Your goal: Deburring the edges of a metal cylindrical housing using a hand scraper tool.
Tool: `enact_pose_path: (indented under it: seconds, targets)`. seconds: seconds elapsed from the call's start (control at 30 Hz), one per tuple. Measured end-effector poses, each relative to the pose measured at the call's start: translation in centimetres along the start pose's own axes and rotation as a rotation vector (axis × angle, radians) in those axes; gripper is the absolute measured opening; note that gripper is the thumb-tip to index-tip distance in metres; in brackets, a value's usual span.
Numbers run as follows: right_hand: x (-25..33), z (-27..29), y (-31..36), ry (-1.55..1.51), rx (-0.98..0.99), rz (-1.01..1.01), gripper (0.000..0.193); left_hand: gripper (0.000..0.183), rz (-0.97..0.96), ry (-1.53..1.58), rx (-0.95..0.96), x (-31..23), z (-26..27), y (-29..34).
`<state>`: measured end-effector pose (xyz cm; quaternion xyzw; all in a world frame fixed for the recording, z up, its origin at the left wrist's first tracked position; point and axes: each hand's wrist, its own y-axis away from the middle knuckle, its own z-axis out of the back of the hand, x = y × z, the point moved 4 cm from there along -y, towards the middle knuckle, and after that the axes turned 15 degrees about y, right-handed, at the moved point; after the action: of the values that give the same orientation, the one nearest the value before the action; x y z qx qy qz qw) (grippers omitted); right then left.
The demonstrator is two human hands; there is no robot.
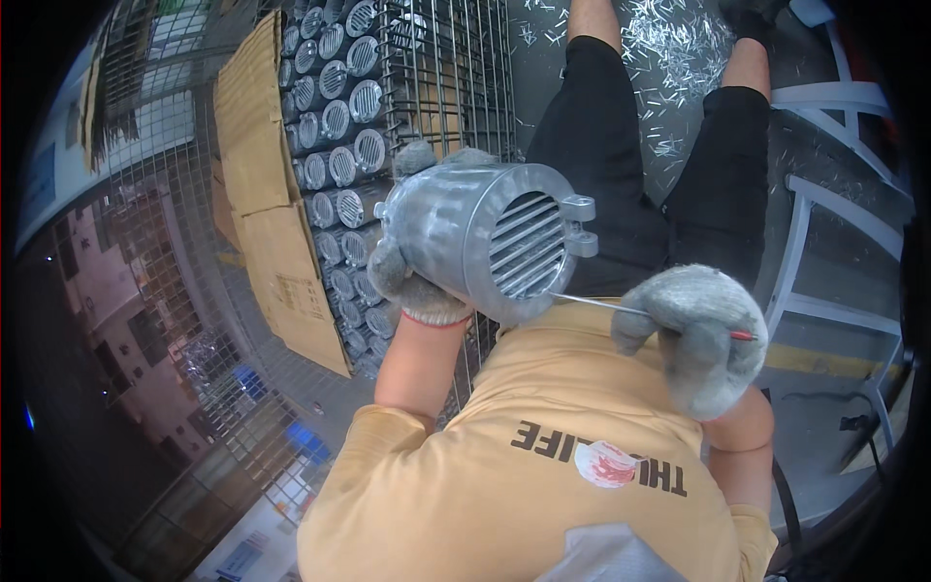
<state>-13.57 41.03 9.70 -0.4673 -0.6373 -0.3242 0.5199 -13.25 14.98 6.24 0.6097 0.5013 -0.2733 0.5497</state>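
My left hand, in a grey knit glove, grips a round cast-metal housing with a slotted grille face and small lugs on its rim, held up over my lap. My right hand, also gloved, holds a thin metal rod with a red end. The rod's tip touches the lower edge of the grille slots.
A wire-mesh crate to my left holds several rows of stacked identical housings, lined with cardboard sheets. Metal shavings litter the floor by my legs. A white metal frame stands at right.
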Motion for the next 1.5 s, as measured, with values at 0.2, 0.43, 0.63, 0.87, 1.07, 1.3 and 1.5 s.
enact_pose_path:
  seconds: [0.2, 0.43, 0.63, 0.87, 1.07, 1.3, 1.5]
  targets:
    - [-0.3, -1.2, -0.9, -0.211, 0.07, -0.359, 0.028, 0.082, -0.17, 0.411, 0.128, 0.2, -0.4, 0.2]
    - [-3.4, -2.2, -1.2, -0.777, -0.04, -0.759, 0.043, 0.089, -0.326, 0.639, 0.243, 0.0, -1.1, 0.0]
    - [-5.1, -0.6, -0.6, -0.64, -0.179, -0.829, 0.046, 0.09, -0.328, 0.559, 0.132, 1.0, -0.6, 0.5]
    - [-7.0, 2.4, 0.0, -0.875, -0.286, -0.746, 0.039, 0.091, -0.272, 0.579, 0.149, -0.1, 4.0, 0.6]
    - [-4.4, 1.0, -0.5, -0.569, -0.164, -0.543, 0.042, 0.087, -0.289, 0.717, 0.244, 0.6, 2.4, 0.2]
    - [-2.4, 0.4, -0.1, -0.062, 0.045, -0.247, 0.029, 0.087, -0.273, 0.705, 0.166, 0.3, 1.2, 1.1]
    - [-2.0, -0.5, 0.2, -0.18, 0.053, -0.177, 0.022, 0.092, -0.336, 0.672, 0.185, -0.6, 0.4, 1.1]
